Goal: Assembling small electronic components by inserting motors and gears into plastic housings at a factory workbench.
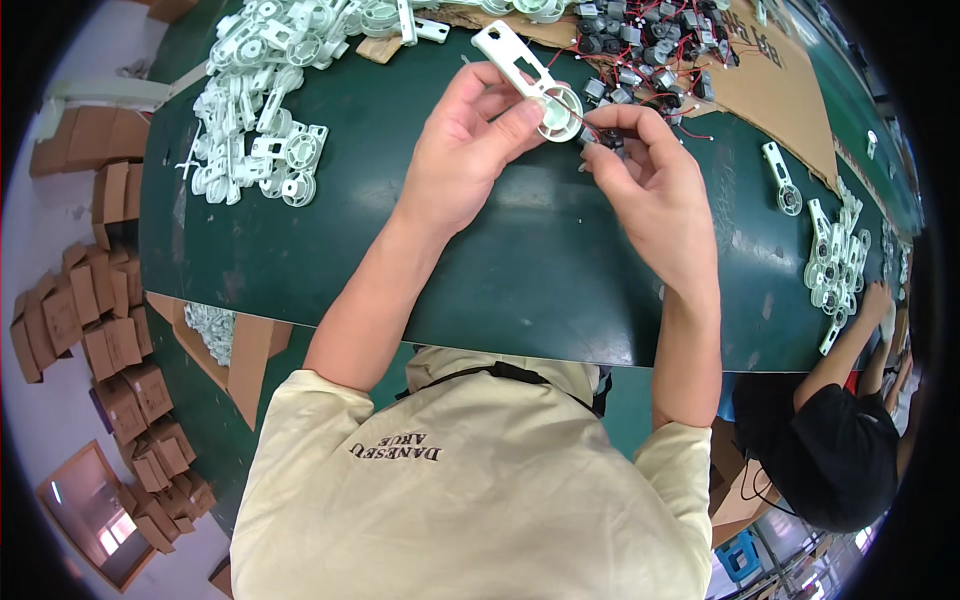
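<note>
My left hand (pixel 468 140) is closed on a pale white-green plastic housing (pixel 515 62), a flat handle with a round ring at one end. The ring points toward my right hand (pixel 655 175), whose thumb and fingers pinch a small dark motor (pixel 606 140) with thin red wire. The motor is close beside the ring; fingers partly cover it, so I cannot tell whether the two touch. Beyond my right hand lies a heap of small grey and black motors (pixel 640 45) with red wires, on cardboard.
Many loose white housings (pixel 265 100) are piled at the left and back of the dark green table (pixel 520 270). At right lie a single housing (pixel 783 180) and a stack of housings with dark centres (pixel 835 262). A co-worker in black (pixel 835 450) sits at right. Cardboard boxes (pixel 120 340) stand at left.
</note>
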`<state>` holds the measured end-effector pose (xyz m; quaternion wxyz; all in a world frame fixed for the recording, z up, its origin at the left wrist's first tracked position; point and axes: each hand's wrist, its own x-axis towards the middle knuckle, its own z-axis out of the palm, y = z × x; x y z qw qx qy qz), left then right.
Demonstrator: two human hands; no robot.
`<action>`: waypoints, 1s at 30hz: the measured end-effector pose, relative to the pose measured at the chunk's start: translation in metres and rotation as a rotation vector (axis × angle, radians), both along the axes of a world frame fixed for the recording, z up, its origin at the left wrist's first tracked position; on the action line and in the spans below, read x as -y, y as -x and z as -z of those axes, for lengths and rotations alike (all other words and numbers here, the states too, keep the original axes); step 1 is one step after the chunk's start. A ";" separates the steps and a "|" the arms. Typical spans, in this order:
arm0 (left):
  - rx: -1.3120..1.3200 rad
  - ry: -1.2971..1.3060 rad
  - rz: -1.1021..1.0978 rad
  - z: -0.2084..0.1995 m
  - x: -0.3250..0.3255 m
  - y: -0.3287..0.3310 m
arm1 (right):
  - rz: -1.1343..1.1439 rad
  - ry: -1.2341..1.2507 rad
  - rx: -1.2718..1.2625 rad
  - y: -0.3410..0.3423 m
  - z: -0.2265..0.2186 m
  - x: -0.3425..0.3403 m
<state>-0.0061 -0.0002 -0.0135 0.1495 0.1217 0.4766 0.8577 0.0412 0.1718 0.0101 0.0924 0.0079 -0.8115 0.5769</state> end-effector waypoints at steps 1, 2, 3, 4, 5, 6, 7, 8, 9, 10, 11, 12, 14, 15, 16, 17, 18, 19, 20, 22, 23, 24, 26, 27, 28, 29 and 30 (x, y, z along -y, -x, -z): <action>-0.030 0.020 -0.009 0.000 0.000 0.001 | 0.008 0.020 0.040 -0.001 -0.001 -0.001; -0.028 0.020 -0.007 -0.001 0.000 0.001 | 0.017 0.040 0.080 -0.002 -0.002 -0.002; -0.032 0.010 -0.007 -0.002 -0.001 0.000 | 0.026 0.059 0.120 -0.003 -0.003 -0.004; -0.039 0.003 -0.013 -0.002 0.000 0.000 | 0.023 0.060 0.120 -0.003 -0.005 -0.005; -0.039 0.004 -0.016 -0.001 0.000 0.000 | 0.018 -0.106 0.064 -0.002 -0.007 -0.007; -0.070 0.048 -0.041 0.001 0.000 0.000 | 0.013 -0.272 0.008 -0.002 -0.009 -0.007; -0.102 0.088 -0.064 0.002 -0.002 -0.001 | 0.011 -0.276 0.008 -0.002 -0.010 -0.008; -0.072 0.087 -0.038 0.002 -0.003 -0.001 | -0.012 -0.141 0.101 -0.002 -0.012 -0.007; -0.042 0.085 -0.012 0.002 -0.004 -0.003 | -0.037 -0.005 0.194 -0.002 -0.013 -0.007; -0.033 0.099 -0.013 0.003 -0.006 -0.006 | -0.043 -0.010 0.196 -0.002 -0.010 -0.005; -0.031 0.095 -0.021 0.003 -0.006 -0.005 | -0.034 0.052 0.142 -0.002 -0.005 -0.001; -0.025 0.157 0.020 0.003 -0.004 -0.003 | -0.025 0.116 0.088 -0.001 -0.002 0.001; -0.021 0.221 0.039 0.001 -0.003 -0.004 | -0.037 0.135 0.089 -0.001 -0.003 0.002; -0.014 0.220 0.031 0.000 -0.003 -0.006 | -0.040 0.159 0.084 -0.002 -0.003 0.002; -0.032 0.225 0.041 0.000 -0.001 -0.005 | -0.048 0.162 0.084 -0.001 -0.003 0.005; -0.051 0.231 0.052 -0.001 0.000 -0.004 | -0.022 0.160 0.091 -0.001 -0.003 0.007; -0.058 0.231 0.054 0.003 0.000 -0.005 | 0.004 0.159 0.098 -0.001 -0.002 0.008; -0.067 0.230 0.061 0.006 -0.002 -0.005 | 0.003 0.164 0.095 -0.001 -0.002 0.009; -0.076 0.245 0.068 0.006 -0.003 -0.004 | 0.025 0.197 0.114 -0.002 0.000 0.009; -0.065 0.269 0.073 0.004 -0.001 -0.004 | 0.041 0.284 0.123 -0.002 0.006 0.009; -0.050 0.287 0.078 0.003 -0.002 -0.005 | 0.048 0.288 0.123 -0.001 0.008 0.007; -0.051 0.290 0.087 0.000 -0.001 -0.006 | 0.022 0.094 0.040 0.001 0.011 0.005; 0.085 0.229 0.057 -0.004 -0.001 -0.009 | -0.013 -0.026 -0.053 0.003 0.012 0.003; 0.096 0.182 0.084 -0.003 0.000 -0.008 | -0.042 -0.004 -0.085 0.003 0.011 0.004; 0.041 0.204 0.080 -0.003 0.000 -0.008 | -0.075 0.016 -0.118 0.004 0.009 0.004; -0.013 0.225 0.075 -0.004 0.000 -0.008 | -0.109 0.178 -0.072 0.003 0.008 0.006; -0.023 0.228 0.065 -0.004 -0.001 -0.007 | -0.101 0.176 -0.071 0.002 0.006 0.003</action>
